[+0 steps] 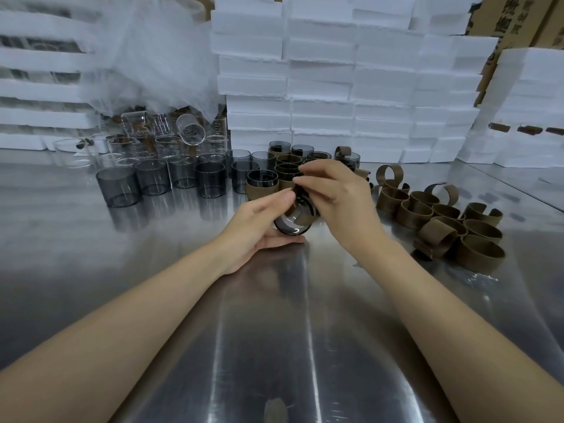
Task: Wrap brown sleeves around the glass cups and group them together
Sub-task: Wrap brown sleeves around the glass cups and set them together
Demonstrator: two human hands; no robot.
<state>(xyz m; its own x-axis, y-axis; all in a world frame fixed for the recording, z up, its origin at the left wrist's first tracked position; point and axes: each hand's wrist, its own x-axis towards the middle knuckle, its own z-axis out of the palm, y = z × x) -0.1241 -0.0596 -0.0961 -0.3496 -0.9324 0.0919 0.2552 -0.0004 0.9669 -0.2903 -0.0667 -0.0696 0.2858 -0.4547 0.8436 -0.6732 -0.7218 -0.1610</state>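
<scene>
Some sleeved cups (pixel 263 187) stand grouped; left grip (pixel 259 222) clamps a cup (pixel 291 225), right grip (pixel 337 203) pinches its sleeve (pixel 306 219); many bare cups (pixel 152 181) wait left.

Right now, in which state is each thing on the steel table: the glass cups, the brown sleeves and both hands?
Smoky grey glass cup in hand: tilted, base toward camera, partly sleeved.
Brown curled sleeve on it: partly wrapped around.
Left hand: holds the cup.
Right hand: pinches the sleeve.
Bare grey cups: upright, unsleeved.
Sleeved cups: upright, grouped.
Loose brown sleeves: curled, heaped, empty.
Clear glass cups: mostly upright, one tipped.
</scene>
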